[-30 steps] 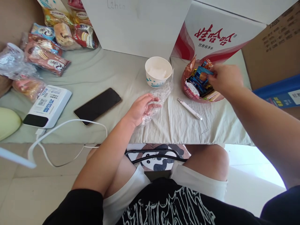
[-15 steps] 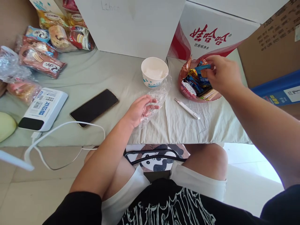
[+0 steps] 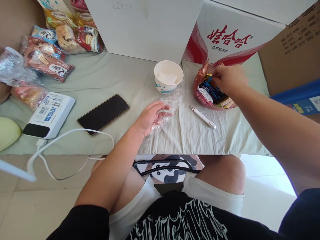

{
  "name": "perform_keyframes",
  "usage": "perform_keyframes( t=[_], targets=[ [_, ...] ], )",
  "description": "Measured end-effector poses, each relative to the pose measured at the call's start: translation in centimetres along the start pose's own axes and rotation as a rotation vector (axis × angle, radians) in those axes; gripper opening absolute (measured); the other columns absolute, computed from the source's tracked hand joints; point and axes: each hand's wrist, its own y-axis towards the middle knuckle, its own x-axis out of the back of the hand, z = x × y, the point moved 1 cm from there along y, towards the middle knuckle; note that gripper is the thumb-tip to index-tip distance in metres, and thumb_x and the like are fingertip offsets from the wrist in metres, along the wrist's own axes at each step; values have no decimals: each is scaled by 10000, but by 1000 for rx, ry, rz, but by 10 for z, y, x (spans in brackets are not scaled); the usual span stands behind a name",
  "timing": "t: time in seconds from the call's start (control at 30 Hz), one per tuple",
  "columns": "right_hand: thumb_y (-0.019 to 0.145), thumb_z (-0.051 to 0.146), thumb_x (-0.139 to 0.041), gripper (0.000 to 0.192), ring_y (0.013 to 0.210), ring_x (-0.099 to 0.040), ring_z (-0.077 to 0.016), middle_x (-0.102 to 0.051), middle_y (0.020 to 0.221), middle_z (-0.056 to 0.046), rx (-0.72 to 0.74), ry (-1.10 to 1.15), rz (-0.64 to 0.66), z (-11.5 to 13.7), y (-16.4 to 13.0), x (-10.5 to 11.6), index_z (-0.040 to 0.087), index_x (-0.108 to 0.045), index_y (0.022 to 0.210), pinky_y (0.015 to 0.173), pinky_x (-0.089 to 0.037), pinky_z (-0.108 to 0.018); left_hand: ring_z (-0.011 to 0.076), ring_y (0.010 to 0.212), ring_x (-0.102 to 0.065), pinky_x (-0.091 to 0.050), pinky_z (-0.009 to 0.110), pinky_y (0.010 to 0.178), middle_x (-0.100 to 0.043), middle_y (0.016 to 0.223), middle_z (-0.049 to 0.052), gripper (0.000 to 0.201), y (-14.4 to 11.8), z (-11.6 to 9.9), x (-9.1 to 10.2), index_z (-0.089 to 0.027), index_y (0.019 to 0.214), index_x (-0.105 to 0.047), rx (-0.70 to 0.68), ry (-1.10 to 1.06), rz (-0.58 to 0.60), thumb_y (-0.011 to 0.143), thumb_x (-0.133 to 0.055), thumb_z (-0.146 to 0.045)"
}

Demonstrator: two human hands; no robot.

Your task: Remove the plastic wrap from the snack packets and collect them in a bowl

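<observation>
My left hand is at the table's front, its curled fingers wrapped in and holding crinkled clear plastic film. Just behind the film stands a white paper bowl with a blue print, something whitish inside it. My right hand reaches into a reddish clear bowl full of small wrapped snacks. The fingers there are pinched together among the packets; what they grip is hidden. A white box cutter lies between the two hands on the cloth.
Left of my left hand lies a black phone, then a white power bank with a white cable. Packaged breads pile up at the back left. A white carton and a red-white box stand behind the bowls.
My right hand has lowered into the snack bowl; the blue packet at its fingertips no longer shows clearly. My left hand stays on the plastic film. The view has shifted slightly.
</observation>
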Motion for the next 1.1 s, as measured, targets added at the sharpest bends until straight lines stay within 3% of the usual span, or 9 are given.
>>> perform_keyframes(
  t=[0.17, 0.3, 0.37, 0.5, 0.6, 0.73, 0.8, 0.97, 1.1],
  targets=[
    [925, 399, -675, 403, 1159, -732, -209, -795, 1119, -109, 86, 55, 112, -11, 21, -30, 27, -725, 779, 955, -484, -331, 134, 798, -730, -208, 160, 400, -662, 1042, 50, 201, 1, 0, 1, -181, 782, -548, -8, 7, -6, 765, -717, -289],
    [877, 251, -751, 186, 1010, -761, -175, -810, 980, -77, 143, 105, 43, -12, 19, -15, 100, -745, 767, 976, -529, -355, 141, 814, -735, -207, 167, 412, -669, 1049, 56, 210, 0, -1, 0, -182, 779, -547, -8, 36, 2, 768, -717, -305],
    [877, 128, -691, 157, 1004, -765, -196, -811, 1028, -102, 150, 149, -14, 4, 2, 4, 144, -775, 1009, 975, -564, -390, 153, 827, -745, -200, 174, 415, -680, 1061, 60, 239, -1, 0, 0, -184, 794, -552, -4, 58, 47, 774, -735, -337],
    [720, 63, -686, 857, 1341, -654, -298, -622, 1508, -163, 396, 493, -16, 61, -61, 35, 197, -489, 1543, 1080, -572, -462, 158, 818, -756, -216, 183, 428, -712, 1088, 76, 307, -3, 5, 1, -180, 825, -580, 60, 146, 246, 795, -778, -412],
    [776, 148, -683, 694, 1190, -727, -275, -767, 1180, -68, 442, 665, 42, 91, -109, 38, 262, -560, 1449, 1054, -593, -488, 157, 796, -755, -212, 186, 432, -731, 1070, 83, 332, -4, 5, 4, -177, 830, -579, 82, 178, 295, 792, -785, -435],
    [815, 185, -662, 111, 881, -765, -236, -761, 880, -26, 306, 748, -166, 94, -152, 24, 269, -687, 884, 901, -632, -452, 141, 723, -736, -205, 184, 419, -725, 939, 48, 287, -6, -1, 9, -185, 804, -539, 15, 158, 130, 810, -734, -396],
    [817, 209, -640, 110, 786, -754, -229, -733, 772, -18, 304, 810, -218, 90, -167, 13, 260, -609, 725, 889, -636, -473, 131, 688, -722, -302, 181, 443, -710, 852, 28, 241, -3, -6, 13, -191, 797, -526, -23, 148, 13, 833, -697, -358],
    [830, 273, -559, 187, 531, -623, -189, -637, 576, 7, 258, 897, -286, 81, -193, -7, 265, -508, 650, 733, -632, -450, 121, 691, -695, -487, 237, 605, -691, 795, -13, 175, 21, -24, 34, -221, 850, -533, -222, 218, -284, 917, -641, -341],
    [736, 181, -539, 104, 522, -650, -181, -700, 622, -3, 34, 872, -288, 74, -204, -11, 266, -498, 692, 494, -498, -313, 100, 934, -692, -506, 251, 775, -711, 1093, -43, 144, 11, -37, 43, -240, 1015, -563, -575, 510, -683, 919, -641, -168]
  ],
)
